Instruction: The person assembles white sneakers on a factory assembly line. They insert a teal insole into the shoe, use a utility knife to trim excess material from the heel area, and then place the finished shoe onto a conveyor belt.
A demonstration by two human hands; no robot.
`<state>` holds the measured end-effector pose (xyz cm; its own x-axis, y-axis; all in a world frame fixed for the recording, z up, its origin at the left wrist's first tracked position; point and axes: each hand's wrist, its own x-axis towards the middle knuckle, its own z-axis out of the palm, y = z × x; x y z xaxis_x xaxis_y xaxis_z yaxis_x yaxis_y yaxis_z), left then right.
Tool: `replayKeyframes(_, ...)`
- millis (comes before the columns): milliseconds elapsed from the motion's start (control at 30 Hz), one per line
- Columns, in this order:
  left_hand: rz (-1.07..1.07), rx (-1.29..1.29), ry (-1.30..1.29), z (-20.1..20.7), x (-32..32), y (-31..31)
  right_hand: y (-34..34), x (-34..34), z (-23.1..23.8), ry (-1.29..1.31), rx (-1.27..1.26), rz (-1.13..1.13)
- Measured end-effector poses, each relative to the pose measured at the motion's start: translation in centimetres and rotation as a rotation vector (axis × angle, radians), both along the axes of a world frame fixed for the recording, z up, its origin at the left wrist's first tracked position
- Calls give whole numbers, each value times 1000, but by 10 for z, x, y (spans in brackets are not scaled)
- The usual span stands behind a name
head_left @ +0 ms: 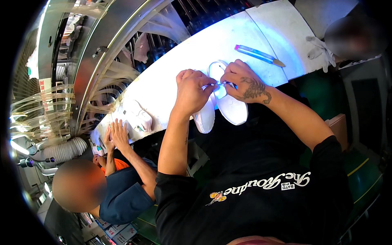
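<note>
Two white shoes lie side by side under a bluish light at the table's near edge, toes toward me: the left shoe (205, 118) and the right shoe (234, 109). Over the opening of the right shoe, my left hand (195, 90) and my right hand (244, 83) face each other, fingertips pinched close together. A small white bit shows between the fingertips, too small to name. My right hand hides part of that shoe's opening. Beyond the hands lies a slim blue tool (259, 54) with a pink end and a brown, brush-like tip.
The white table (171, 69) curves from left to right. Farther left, a co-worker's hands (117, 136) are near more white shoes (138, 116). A white-gloved hand (320, 52) rests at the table's right end. Behind runs a roller conveyor (200, 14) beside a metal-framed machine with hanging clear strips (118, 73).
</note>
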<state>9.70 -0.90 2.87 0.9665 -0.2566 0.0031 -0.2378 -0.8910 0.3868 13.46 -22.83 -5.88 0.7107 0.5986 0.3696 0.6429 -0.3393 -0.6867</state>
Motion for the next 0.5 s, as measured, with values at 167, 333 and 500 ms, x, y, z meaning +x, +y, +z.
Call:
replayKeyframes(167, -1, 30, 13, 5, 1, -3, -2, 6, 1, 28, -40, 23)
replayKeyframes(333, -34, 76, -11, 6, 0, -4, -3, 6, 6, 51, -60, 17)
replayKeyframes(500, -140, 193, -127, 5, -3, 0, -1, 6, 3, 75, -44, 5)
